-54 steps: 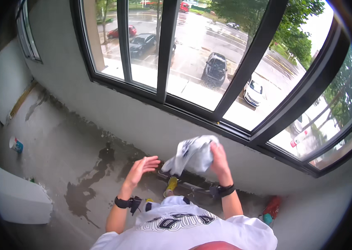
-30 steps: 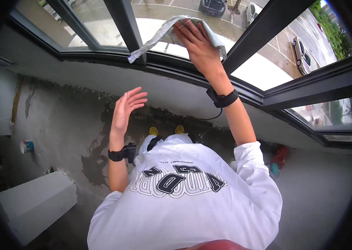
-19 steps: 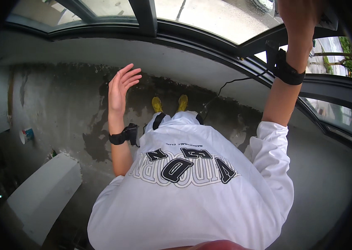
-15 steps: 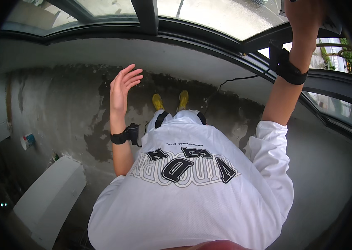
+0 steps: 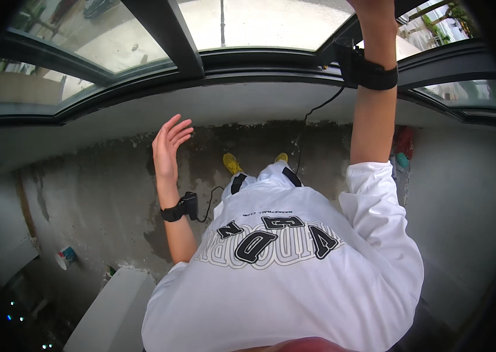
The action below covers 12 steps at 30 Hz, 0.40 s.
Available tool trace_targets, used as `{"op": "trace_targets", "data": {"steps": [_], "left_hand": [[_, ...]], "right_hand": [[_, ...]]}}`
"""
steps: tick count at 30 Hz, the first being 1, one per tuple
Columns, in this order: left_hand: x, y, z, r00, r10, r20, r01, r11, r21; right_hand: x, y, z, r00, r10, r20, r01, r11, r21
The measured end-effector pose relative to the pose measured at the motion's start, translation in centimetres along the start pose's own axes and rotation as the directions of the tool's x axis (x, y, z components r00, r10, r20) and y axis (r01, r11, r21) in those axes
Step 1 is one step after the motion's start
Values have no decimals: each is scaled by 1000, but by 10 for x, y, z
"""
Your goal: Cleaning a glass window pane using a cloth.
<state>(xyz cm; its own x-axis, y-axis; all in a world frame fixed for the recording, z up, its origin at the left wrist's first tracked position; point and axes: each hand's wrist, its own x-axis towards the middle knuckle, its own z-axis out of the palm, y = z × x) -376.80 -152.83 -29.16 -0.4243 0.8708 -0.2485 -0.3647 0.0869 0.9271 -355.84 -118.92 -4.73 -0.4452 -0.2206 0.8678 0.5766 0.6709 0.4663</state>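
My left hand (image 5: 168,146) hangs over the floor with its fingers stretched out and slightly apart. Nothing is in it, and a black strap with a small black box (image 5: 188,205) circles that wrist. My right arm is raised to the dark window frame (image 5: 259,60), where only the lower part of my right hand (image 5: 372,6) shows. Its fingers lie beyond the upper edge, so what they hold or touch is hidden. Around the right wrist is another black strap (image 5: 376,75), with a cable (image 5: 324,104) running down from near it. Window panes (image 5: 259,23) stand close to that hand.
Below the windows runs a pale wall (image 5: 230,97). The grey floor (image 5: 107,193) has dark damp-looking patches. A white box-like block (image 5: 116,311) and a small tub (image 5: 66,258) are at the lower left. Red and teal items (image 5: 403,155) lie right of my right arm.
My view has turned, and the windows now sit lower at the left. My right hand has gone further past the upper edge; a greyish item beside it earlier no longer shows. The left hand stays open.
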Motion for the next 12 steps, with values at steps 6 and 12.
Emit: {"op": "trace_targets", "data": {"steps": [6, 12], "left_hand": [[7, 42, 32, 988, 153, -20, -146, 972, 182], [3, 120, 137, 796, 574, 193, -540, 528, 655]], "right_hand": [[-7, -81, -8, 831, 418, 366, -519, 820, 240], [-60, -129, 0, 870, 156, 468, -320, 900, 295]]}}
